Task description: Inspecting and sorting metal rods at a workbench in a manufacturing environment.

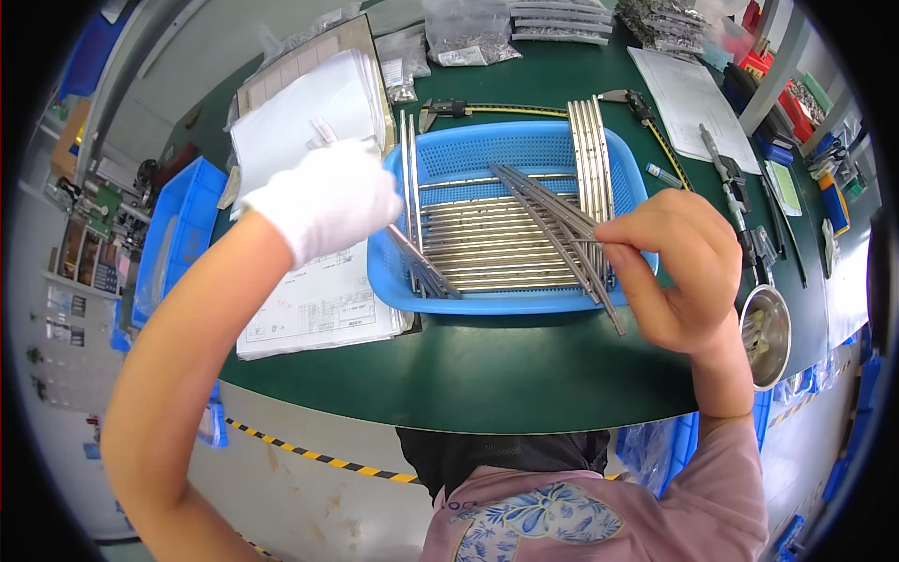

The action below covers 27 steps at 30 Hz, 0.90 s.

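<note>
My left hand (328, 199), in a white glove, is closed around several thin metal rods (419, 259). Their lower ends reach into the left side of a blue perforated plastic basket (506, 303), and one end shows above the glove. My bare right hand (676, 267) pinches with thumb and forefinger at the end of a thin grey metal rod (552, 199) by the basket's right side; the fingers partly hide the grip. Other loose grey rods lie crossed there, some over the front rim. Beneath them, shiny drilled rods (492, 245) lie in rows, with more upright-looking ones (590, 155) along the right.
Paper sheets and a drawing (314, 314) lie left of the basket. Behind it is a caliper (496, 110); another caliper (660, 140) and a micrometer (726, 169) lie right. A metal bowl (765, 337) sits near the right edge. Bagged parts (468, 33) line the back.
</note>
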### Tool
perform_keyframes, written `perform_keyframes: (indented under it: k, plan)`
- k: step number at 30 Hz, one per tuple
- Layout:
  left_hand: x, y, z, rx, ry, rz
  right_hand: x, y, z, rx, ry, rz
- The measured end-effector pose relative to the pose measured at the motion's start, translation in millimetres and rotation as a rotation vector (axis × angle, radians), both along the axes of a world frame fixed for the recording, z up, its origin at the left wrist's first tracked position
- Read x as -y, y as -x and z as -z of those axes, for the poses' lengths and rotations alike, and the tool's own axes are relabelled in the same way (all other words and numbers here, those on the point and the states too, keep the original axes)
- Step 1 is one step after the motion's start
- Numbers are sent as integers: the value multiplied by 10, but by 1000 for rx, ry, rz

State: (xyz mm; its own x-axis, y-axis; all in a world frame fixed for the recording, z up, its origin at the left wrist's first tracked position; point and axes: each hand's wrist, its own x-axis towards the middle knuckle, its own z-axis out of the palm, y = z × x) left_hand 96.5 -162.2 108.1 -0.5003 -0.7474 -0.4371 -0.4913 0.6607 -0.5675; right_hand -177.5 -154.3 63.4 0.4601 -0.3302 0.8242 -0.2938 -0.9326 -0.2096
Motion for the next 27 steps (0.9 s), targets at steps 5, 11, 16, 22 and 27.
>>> perform_keyframes:
  k: [5,11,16,22,27]
  plan:
    - [-684,-146,-158,-257,102,-364,-19,28,15,-46,-43,-45]
    - [-1406,319,477,-1591,-577,-1521,-13,-74,138,-13,-85,-114]
    - [-1623,900,992,-2253,-1138,-1710,-79,-100,202,-121,-199,-105]
    - [-1666,1121,1130,-2461,-1136,-1653,-39,-120,304,-270,-249,-125]
    - [-1671,1139,1104,-2559,-1183,-1678,-45,-152,317,-248,-267,-189]
